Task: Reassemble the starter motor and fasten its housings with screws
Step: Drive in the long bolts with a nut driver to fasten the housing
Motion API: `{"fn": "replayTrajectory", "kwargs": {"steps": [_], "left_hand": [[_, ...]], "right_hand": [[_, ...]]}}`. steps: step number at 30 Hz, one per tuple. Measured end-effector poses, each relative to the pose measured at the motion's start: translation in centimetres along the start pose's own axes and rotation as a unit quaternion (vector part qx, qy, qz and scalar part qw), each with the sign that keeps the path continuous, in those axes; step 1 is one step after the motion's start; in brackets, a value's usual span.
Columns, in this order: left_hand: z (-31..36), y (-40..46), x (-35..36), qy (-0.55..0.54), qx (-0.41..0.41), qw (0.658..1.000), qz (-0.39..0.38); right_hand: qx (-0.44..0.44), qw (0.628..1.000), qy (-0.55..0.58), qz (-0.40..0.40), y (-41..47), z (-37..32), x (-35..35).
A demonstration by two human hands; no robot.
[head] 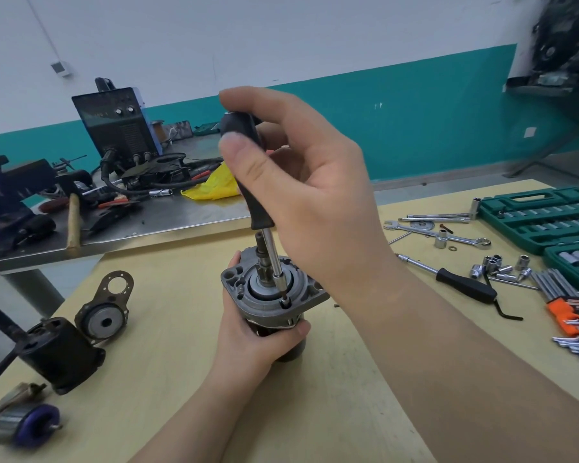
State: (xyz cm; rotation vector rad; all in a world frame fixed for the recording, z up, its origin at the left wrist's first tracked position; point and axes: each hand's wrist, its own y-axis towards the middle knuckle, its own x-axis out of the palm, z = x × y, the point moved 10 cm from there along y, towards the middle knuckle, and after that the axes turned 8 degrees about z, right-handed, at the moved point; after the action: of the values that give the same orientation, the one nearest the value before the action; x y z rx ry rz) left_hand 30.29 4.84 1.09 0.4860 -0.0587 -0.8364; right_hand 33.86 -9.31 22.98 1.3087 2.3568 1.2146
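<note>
The starter motor (248, 282) stands upright on the wooden table (168, 379), grey flanged housing on top, shaft pointing up. My left hand (248, 332) grips its dark body from below the flange. My right hand (301, 182) holds the black handle of a screwdriver (248, 175) upright, fingers curled round it. The driver's metal bit (283, 295) sits in a screw hole at the front of the housing face.
A black motor housing (61, 352) and a bracket with a bearing (106, 312) lie at left, a purple-ended part (30, 426) at the front left. Right side: green socket case (545, 215), loose sockets (495, 265), ratchet handle (465, 282), hex keys (569, 295). A cluttered steel bench (147, 215) stands behind.
</note>
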Motion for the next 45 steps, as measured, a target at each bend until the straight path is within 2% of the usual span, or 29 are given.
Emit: {"fn": "replayTrajectory", "kwargs": {"steps": [5, 10, 14, 21, 28, 35, 41, 45], "left_hand": [[0.6, 0.1, 0.0, -0.008, 0.015, 1.000, 0.004], [0.5, 0.0, 0.5, -0.032, 0.008, 0.999, -0.026], [0.7, 0.1, 0.2, -0.043, 0.003, 0.999, -0.012], [0.9, -0.1, 0.1, -0.028, 0.012, 1.000, -0.006], [0.2, -0.2, 0.4, -0.014, 0.006, 1.000, -0.013], [1.4, -0.1, 0.8, -0.023, 0.029, 0.999, -0.007], [1.1, -0.3, 0.3, -0.049, 0.019, 0.999, 0.014], [0.8, -0.3, 0.2, -0.053, 0.008, 0.998, 0.016]], "right_hand": [[0.037, 0.997, 0.058, -0.033, -0.2, 0.2, 0.1], [0.023, 0.999, 0.017, -0.021, -0.1, 0.0, 0.1], [-0.006, 0.999, -0.037, 0.008, 0.1, -0.1, -0.3], [0.043, 0.997, 0.053, -0.033, -0.1, 0.2, -0.1], [-0.016, 0.999, -0.044, -0.011, -0.1, -0.6, 0.0], [0.036, 0.997, 0.050, -0.045, -0.3, 0.1, 0.1], [-0.026, 0.998, -0.042, -0.027, 0.0, -0.8, 0.2], [-0.020, 0.999, -0.036, -0.006, 0.3, -0.4, -0.2]]}}
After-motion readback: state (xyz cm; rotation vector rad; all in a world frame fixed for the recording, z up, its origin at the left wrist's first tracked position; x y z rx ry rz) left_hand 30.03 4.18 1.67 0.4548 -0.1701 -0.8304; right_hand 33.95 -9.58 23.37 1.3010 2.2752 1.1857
